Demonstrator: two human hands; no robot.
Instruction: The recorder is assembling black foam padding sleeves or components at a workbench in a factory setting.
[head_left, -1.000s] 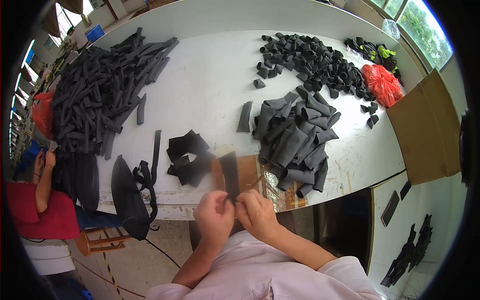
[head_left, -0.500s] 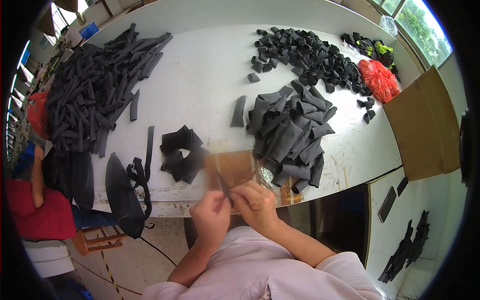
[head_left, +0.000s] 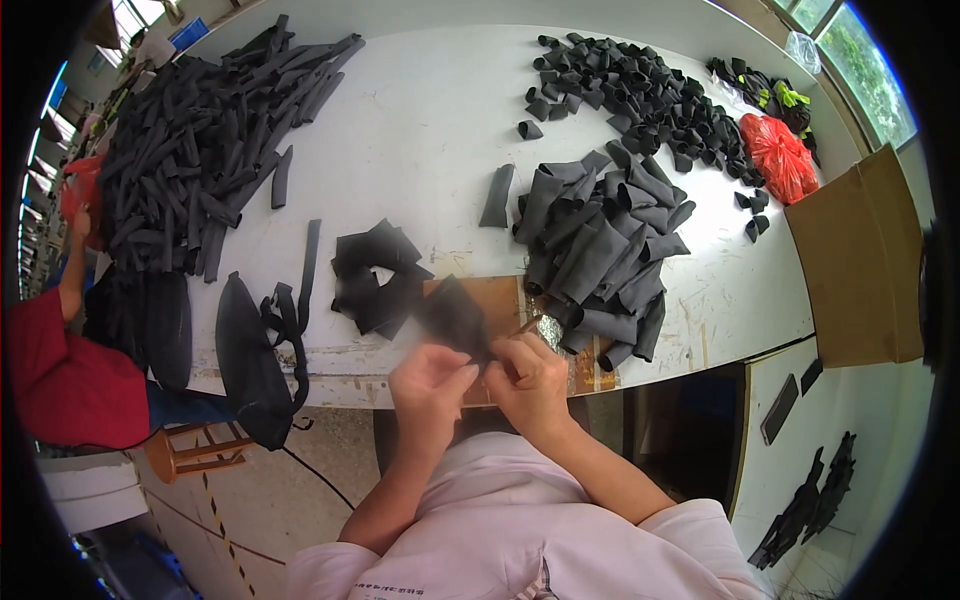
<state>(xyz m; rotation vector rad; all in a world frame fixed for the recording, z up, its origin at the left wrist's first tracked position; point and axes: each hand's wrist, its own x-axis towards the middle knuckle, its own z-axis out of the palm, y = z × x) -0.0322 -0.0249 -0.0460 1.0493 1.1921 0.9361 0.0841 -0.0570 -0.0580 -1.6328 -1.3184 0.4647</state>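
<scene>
Both my hands meet at the front edge of a white table (head_left: 420, 130). My left hand (head_left: 428, 388) and my right hand (head_left: 532, 378) pinch one black fabric piece (head_left: 452, 315), which is blurred and fans up and left from my fingers. A small silver tool tip (head_left: 545, 330) shows by my right hand; what holds it is unclear. Just beyond lies a brown board (head_left: 500, 300) with a small stack of black cut pieces (head_left: 375, 275) to its left and a heap of black folded sleeves (head_left: 600, 250) to its right.
A large pile of long black strips (head_left: 190, 160) covers the far left. Small black rings (head_left: 640, 95) lie at the back right, near a red bag (head_left: 780, 155). A cardboard sheet (head_left: 860, 260) leans at right. A black bag (head_left: 250, 360) hangs off the edge. A person in red (head_left: 60, 370) sits left.
The black piece turned in my hands, from a narrow upright strip to a wider shape tilted left. My hands stayed together at the table edge; the view shifted a little.
</scene>
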